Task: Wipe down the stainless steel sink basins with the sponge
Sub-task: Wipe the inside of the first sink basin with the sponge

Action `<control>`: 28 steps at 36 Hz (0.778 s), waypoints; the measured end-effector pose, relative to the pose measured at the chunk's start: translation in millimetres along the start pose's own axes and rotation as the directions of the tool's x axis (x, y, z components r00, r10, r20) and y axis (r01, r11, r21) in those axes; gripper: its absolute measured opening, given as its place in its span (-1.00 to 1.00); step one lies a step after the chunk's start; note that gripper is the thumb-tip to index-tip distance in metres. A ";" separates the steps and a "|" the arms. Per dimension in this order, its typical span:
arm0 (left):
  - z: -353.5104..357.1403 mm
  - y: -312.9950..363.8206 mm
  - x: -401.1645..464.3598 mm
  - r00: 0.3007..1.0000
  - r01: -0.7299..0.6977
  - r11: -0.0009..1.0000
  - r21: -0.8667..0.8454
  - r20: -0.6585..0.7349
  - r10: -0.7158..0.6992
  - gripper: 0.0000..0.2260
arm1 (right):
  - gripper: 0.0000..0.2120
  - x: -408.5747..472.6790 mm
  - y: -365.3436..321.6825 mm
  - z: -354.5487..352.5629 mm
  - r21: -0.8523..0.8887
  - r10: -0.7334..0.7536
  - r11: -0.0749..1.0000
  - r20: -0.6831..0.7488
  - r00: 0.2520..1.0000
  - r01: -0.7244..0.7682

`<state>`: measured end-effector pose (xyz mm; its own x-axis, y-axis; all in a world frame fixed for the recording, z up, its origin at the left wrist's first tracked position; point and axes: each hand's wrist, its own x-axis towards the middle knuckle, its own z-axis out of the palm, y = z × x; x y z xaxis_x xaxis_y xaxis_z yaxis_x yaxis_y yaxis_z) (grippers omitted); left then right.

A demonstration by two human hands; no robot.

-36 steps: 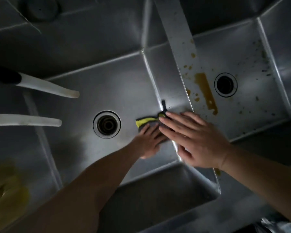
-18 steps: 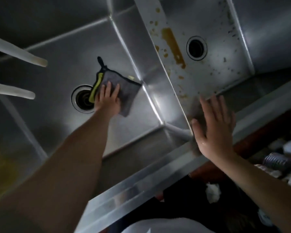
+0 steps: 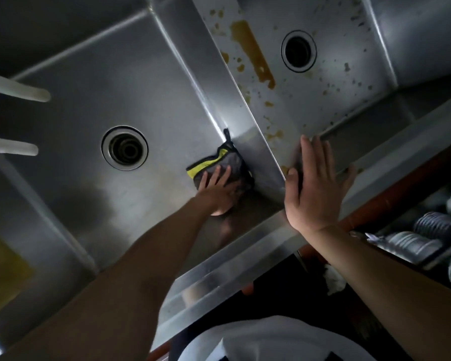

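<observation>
A grey sponge cloth (image 3: 225,162) with a yellow-green edge and a black loop lies in the near right corner of the left basin (image 3: 89,105), against the dividing wall. My left hand (image 3: 219,187) presses flat on it with straight fingers. My right hand (image 3: 315,183) rests open and flat on the divider (image 3: 258,142) where it meets the front rim, touching the near edge of the right basin (image 3: 331,82). The right basin carries a long brown smear (image 3: 254,52) and many small brown spots. Each basin has a round drain, left drain (image 3: 124,148), right drain (image 3: 298,50).
Two pale faucet spouts (image 3: 18,91) reach in from the left over the left basin. A yellow-brown patch (image 3: 3,272) shows at the far left. The steel front rim (image 3: 245,251) runs diagonally below my hands. Stacked grey and white dishes (image 3: 432,238) sit at the lower right.
My left hand slid the sponge cloth from beside the left drain back to the right into the corner by the divider. My right hand stays flat near the divider's front end.
</observation>
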<state>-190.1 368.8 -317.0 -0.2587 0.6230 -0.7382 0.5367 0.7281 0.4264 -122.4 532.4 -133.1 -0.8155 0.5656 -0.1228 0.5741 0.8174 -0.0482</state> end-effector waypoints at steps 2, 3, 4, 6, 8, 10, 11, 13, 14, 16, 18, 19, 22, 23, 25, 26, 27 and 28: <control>-6.4 -2.5 -3.2 0.998 -0.013 0.998 -0.055 0.056 0.016 -0.55 | -0.43 -0.3 -0.3 -1.8 0.004 0.003 1.000 0.016 1.000 -0.003; -10.7 -3.0 -5.1 0.998 -0.018 0.997 -0.076 0.066 0.023 -0.57 | -0.42 0.4 -0.8 -2.7 0.008 0.008 1.000 0.023 1.000 -0.008; -15.5 -2.9 -7.3 0.997 -0.025 0.994 -0.103 0.064 0.032 -0.60 | -0.42 0.7 -1.2 -4.0 0.010 0.011 1.000 0.032 0.999 -0.012; -25.6 -0.6 -14.2 0.999 -0.035 0.992 -0.121 0.037 0.040 -0.62 | -0.42 0.1 -1.4 -6.4 0.013 0.008 1.000 0.047 0.999 -0.008; -33.6 0.7 -20.5 0.999 -0.052 0.998 -0.033 -0.012 0.052 -0.64 | -0.42 0.7 -1.7 -8.2 0.020 0.002 1.000 0.060 0.998 -0.003; -40.8 3.0 -23.7 0.996 -0.074 0.993 0.093 -0.038 0.078 -0.60 | -0.43 1.0 -1.2 -8.8 0.021 -0.004 1.000 0.070 0.998 0.003; -43.0 4.9 -24.0 0.996 -0.081 0.988 0.135 -0.035 0.086 -0.57 | -0.43 1.2 -0.5 -8.6 0.019 -0.006 1.000 0.073 0.997 0.005; -43.3 6.8 -24.1 0.994 -0.096 0.985 0.143 -0.043 0.103 -0.55 | -0.43 1.2 1.3 -7.3 0.017 -0.012 1.000 0.079 0.997 0.011; -43.0 6.5 -23.7 0.993 -0.104 0.987 0.127 -0.046 0.110 -0.56 | -0.43 1.0 2.0 -6.6 0.024 -0.013 1.000 0.080 0.997 0.011; -44.3 4.5 -24.6 0.994 -0.104 0.992 0.065 -0.031 0.106 -0.56 | -0.43 0.9 1.8 -5.7 0.046 -0.009 0.999 0.087 0.996 0.005; -45.4 5.9 -28.3 0.996 -0.069 0.996 0.061 0.053 0.065 -0.56 | -0.42 0.1 1.0 -6.2 0.069 0.003 0.998 0.098 0.995 -0.009; -47.5 6.0 -32.6 0.993 -0.006 0.999 0.047 0.120 0.000 -0.57 | -0.42 -0.4 0.6 -7.0 0.077 0.005 0.997 0.100 0.995 -0.013; -67.4 -1.0 -56.3 0.959 0.225 0.958 -0.180 0.216 -0.185 -0.60 | -0.44 -0.6 -0.9 -12.7 0.104 -0.005 0.995 0.121 0.993 -0.008; -76.0 -5.1 -67.7 0.920 0.333 0.867 -0.370 0.328 -0.213 -0.60 | -0.44 -0.6 -1.3 -14.9 0.116 -0.009 0.993 0.128 0.992 -0.006; -89.4 -18.9 -95.2 0.862 0.471 0.716 -0.514 0.441 -0.251 -0.58 | -0.45 -1.0 -1.8 -19.3 0.152 -0.015 0.988 0.129 0.992 -0.005; -96.3 -24.4 -111.3 0.874 0.454 0.686 -0.568 0.434 -0.218 -0.54 | -0.46 -1.3 -1.9 -21.7 0.179 -0.014 0.984 0.135 0.991 -0.010; -99.5 -26.9 -126.2 0.889 0.442 0.643 -0.625 0.398 -0.225 -0.50 | -0.45 -1.4 -1.2 -24.4 0.210 -0.012 0.978 0.148 0.989 -0.019; -105.5 -24.1 -140.5 0.895 0.446 0.554 -0.703 0.362 -0.260 -0.47 | -0.45 -0.8 -0.3 -27.3 0.241 -0.014 0.970 0.172 0.985 -0.028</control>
<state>-251.5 293.9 -168.5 -0.0803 0.2644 -0.9610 -0.3826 0.8821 0.2747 -123.9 534.7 -105.9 -0.7987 0.5266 -0.2912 0.5976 0.7505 -0.2820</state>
